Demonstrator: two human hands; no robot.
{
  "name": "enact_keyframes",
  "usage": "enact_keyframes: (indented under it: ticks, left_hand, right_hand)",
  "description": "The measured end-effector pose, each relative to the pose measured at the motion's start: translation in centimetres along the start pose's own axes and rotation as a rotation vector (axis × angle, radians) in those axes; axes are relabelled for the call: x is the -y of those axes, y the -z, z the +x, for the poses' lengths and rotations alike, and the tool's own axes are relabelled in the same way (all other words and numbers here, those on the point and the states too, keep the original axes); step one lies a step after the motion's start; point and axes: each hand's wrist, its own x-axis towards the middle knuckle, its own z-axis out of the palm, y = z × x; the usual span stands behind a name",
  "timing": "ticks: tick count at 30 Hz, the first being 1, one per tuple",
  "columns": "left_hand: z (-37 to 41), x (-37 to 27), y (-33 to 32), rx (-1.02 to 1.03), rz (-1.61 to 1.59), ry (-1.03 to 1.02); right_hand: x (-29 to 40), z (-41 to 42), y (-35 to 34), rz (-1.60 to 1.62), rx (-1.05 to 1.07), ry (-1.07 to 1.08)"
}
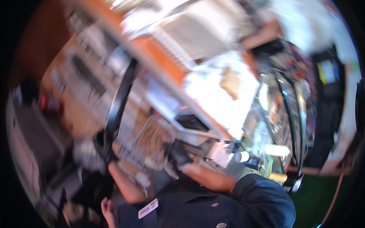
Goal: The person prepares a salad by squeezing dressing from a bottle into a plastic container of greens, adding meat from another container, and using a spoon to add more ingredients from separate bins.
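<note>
The view is blurred. My left hand [105,146], in a black glove, is at the lower end of a long dark bar [121,97], beside a clear, rounded thing [87,152]; whether it grips either cannot be told. My right hand [176,155], gloved in black too, is by the right side of a clear tray [152,136] with brown, crumbly contents. Its fingers are too blurred to read. Beyond the raised counter edge, a brown, flat piece [231,82] lies on white paper [211,85].
An orange counter [171,59] with a pale edge crosses ahead. At the right stands a curved glass display case [285,114], near a white cup [242,156]. Another person's forearm [262,34] reaches in at the upper right; another bare hand [107,205] shows at the lower left.
</note>
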Motion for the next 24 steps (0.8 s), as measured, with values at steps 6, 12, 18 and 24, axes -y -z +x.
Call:
enact_keyframes:
  ticks: [6, 12, 18, 24]
  left_hand:
    - [-7.9, 3.8, -6.3, -0.021, 0.126, -0.078]
    - [-15.0, 6.1, -10.8, -0.023, 0.285, -0.122]
    - [-41.2, -17.5, -28.6, 0.142, -0.296, 0.194]
    - [-55.6, -12.8, -34.9, 0.324, -0.166, 0.128]
  right_hand:
    - [8.7, -10.7, 7.4, 0.066, 0.095, 0.103]
    - [13.2, -16.9, 18.3, 0.134, 0.113, 0.411]
    - [14.0, -21.3, 32.7, 0.192, -0.188, 0.588]
    - [10.9, -26.3, 41.2, 0.117, -0.249, 0.718]
